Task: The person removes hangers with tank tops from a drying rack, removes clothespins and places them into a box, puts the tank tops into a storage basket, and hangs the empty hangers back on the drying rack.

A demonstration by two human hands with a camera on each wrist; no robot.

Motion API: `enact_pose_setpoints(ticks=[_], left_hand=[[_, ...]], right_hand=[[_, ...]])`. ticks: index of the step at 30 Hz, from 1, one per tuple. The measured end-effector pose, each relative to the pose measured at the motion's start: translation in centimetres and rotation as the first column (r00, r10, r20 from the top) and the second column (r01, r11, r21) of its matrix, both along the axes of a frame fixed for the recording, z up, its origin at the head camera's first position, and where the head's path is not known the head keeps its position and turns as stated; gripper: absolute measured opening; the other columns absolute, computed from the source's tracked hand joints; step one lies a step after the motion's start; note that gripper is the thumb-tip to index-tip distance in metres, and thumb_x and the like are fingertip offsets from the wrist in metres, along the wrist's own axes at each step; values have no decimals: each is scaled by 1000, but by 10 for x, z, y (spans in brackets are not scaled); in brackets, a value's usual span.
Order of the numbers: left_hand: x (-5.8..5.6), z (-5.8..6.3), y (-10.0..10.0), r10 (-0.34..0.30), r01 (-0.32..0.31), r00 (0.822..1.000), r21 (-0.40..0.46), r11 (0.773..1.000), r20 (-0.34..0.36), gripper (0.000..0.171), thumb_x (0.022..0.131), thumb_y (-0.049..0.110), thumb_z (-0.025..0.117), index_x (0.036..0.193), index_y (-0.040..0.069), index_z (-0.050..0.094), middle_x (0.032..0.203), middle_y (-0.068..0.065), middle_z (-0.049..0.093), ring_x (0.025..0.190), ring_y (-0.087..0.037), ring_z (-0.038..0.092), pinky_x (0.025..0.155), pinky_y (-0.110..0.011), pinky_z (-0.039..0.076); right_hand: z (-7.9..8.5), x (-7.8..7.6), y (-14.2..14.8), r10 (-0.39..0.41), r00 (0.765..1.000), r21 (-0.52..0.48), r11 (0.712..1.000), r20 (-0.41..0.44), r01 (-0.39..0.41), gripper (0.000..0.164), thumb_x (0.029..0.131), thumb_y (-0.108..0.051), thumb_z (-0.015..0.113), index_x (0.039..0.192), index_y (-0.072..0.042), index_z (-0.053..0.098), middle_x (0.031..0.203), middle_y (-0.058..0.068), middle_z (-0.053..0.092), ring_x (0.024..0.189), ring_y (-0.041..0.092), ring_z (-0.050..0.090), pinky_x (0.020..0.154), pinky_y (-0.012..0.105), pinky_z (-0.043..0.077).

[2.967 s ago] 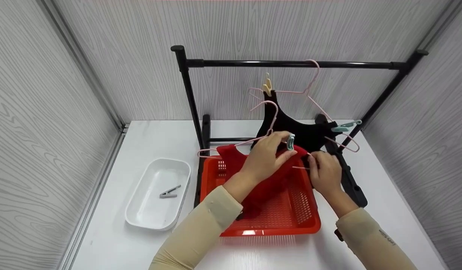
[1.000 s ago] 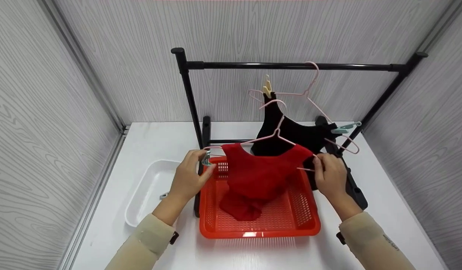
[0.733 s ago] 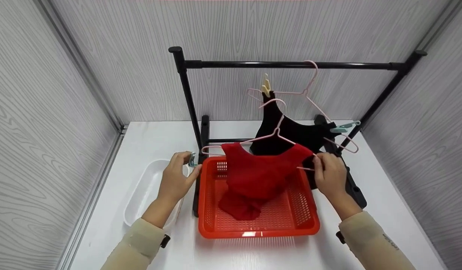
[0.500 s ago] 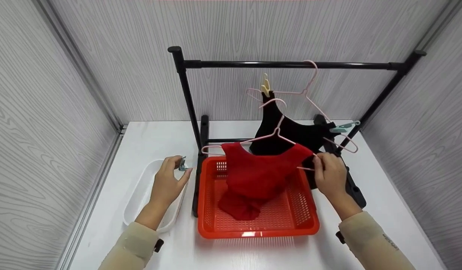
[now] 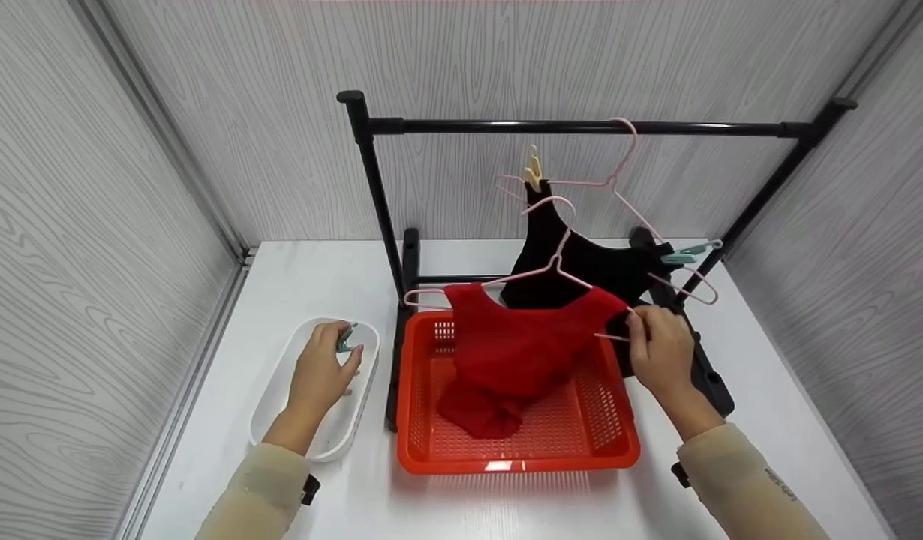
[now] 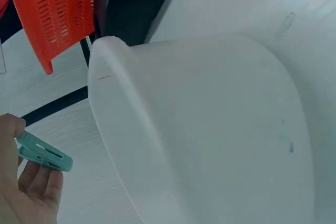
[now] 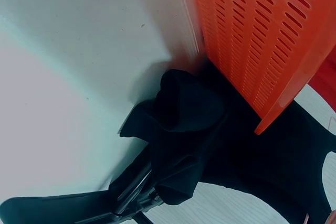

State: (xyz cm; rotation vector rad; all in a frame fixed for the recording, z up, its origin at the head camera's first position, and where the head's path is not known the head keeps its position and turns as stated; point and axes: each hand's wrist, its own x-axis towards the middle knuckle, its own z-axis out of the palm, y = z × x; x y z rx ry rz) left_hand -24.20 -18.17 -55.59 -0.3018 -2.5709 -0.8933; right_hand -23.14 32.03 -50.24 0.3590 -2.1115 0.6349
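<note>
My left hand [image 5: 319,373] holds a teal clothespin [image 5: 345,339] over the white tray [image 5: 263,409]; the left wrist view shows the clothespin [image 6: 44,153] between thumb and fingers. Partly behind that hand, another clothespin [image 5: 349,391] lies in the tray. My right hand [image 5: 660,346] pinches the right end of a pink hanger [image 5: 556,262]. A red sleeveless garment [image 5: 518,345] hangs on this hanger, its lower part bunched in the red basket [image 5: 518,466]. No clothespin shows on its shoulders.
Behind the basket, a black rack [image 5: 506,127] carries a second pink hanger [image 5: 611,182] with a black garment [image 5: 604,266]. A yellow clothespin [image 5: 533,171] and a teal clothespin [image 5: 690,253] sit at its shoulders. The rack's feet [image 5: 705,382] flank the basket.
My left hand has moved from over the red garment, past the hanger's left end, to the white tray, still with the teal clothespin. My right hand stays on the hanger's right end.
</note>
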Motion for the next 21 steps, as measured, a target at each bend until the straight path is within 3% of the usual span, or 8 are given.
enact_pose_setpoints(ticks=[4, 9, 21], left_hand=[[-2, -9, -7, 17, -11, 992, -42, 999, 124, 42, 94, 16, 68, 128, -3, 54, 120, -20, 57, 110, -36, 60, 96, -47, 49], [-3, -17, -13, 62, -37, 961, -96, 995, 270, 45, 95, 17, 66, 132, -4, 52, 125, -24, 56, 115, -41, 58, 99, -52, 46], [-3, -31, -21, 101, -50, 892, -125, 991, 441, 44, 94, 16, 67, 131, -6, 56, 116, -26, 59, 105, -42, 61, 92, -53, 49]], right_hand=[[-1, -1, 0, -3, 1000, -4, 1000, -5, 3, 9, 92, -7, 62, 85, -2, 63, 70, 11, 58, 62, 32, 51, 63, 49, 37], [-1, 0, 0, -9, 1000, -1, 1000, -2, 9, 12, 93, -10, 60, 84, -1, 63, 71, 12, 59, 63, 34, 52, 63, 50, 38], [-3, 3, 0, -8, 1000, 16, 1000, 0, 8, 12, 92, -10, 62, 85, -1, 63, 70, 12, 59, 62, 33, 52, 62, 49, 37]])
